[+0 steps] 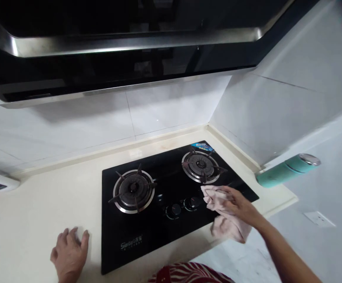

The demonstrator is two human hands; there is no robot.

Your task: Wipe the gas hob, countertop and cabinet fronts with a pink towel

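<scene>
Right fingers (229,190) gripping cloth (215,198), silver-topped flask (287,171)

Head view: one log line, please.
right hand: holds pink cloth at front right of stove | left hand: empty, at counter left of stove | green flask: right of stove

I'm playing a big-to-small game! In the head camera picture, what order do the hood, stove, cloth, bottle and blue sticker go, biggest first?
1. Hood
2. Stove
3. Cloth and bottle: too alike to rank, and the cloth is partly covered
4. Blue sticker
</scene>
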